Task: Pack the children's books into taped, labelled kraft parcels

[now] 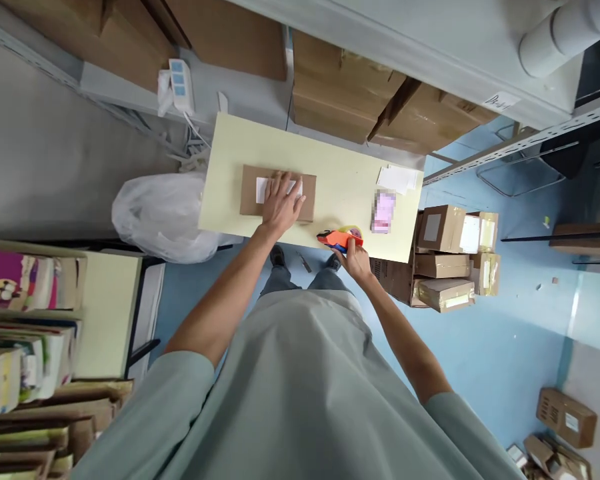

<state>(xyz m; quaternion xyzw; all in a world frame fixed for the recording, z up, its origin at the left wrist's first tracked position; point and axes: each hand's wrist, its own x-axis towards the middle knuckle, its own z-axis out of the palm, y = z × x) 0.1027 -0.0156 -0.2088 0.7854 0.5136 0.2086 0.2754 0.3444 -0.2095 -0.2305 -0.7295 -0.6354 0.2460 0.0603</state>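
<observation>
A flat brown cardboard box (250, 200) lies on the pale yellow table (340, 167), with a white label (261, 190) on its top. My left hand (281, 203) rests on the box with its fingers stretched out, covering part of the label. At the table's front edge, my right hand (355, 260) is closed around an orange tape dispenser (334, 238). A roll of tape shows partly behind the dispenser. The dispenser is to the right of the box and apart from it.
White paper slips (397, 179) and a blurred pink item (383, 212) lie on the table's right side. A clear plastic bag (165, 213) hangs at the left. Stacked cartons (443, 265) stand right of the table. A power strip (181, 87) sits at the back left.
</observation>
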